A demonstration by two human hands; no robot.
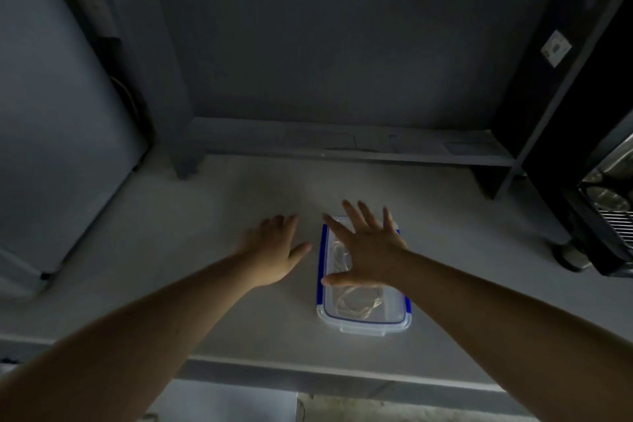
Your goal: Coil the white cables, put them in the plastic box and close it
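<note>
A clear plastic box [363, 322] with blue side clips lies on the pale table [205, 284], its transparent lid on top. Through the lid I see coiled white cables [358, 305] inside. My right hand [368, 247] lies flat on the far half of the lid, fingers spread, and hides that part of the box. Just left of the box, my left hand [274, 250] hovers palm down over the table, fingers apart, not touching the box. It looks slightly blurred.
A low grey shelf [342, 144] runs along the wall behind the table. A dark appliance with a metal grille [609, 209] stands at the right, and a pale cabinet [51, 147] at the left. The table's front edge [308, 370] is near me.
</note>
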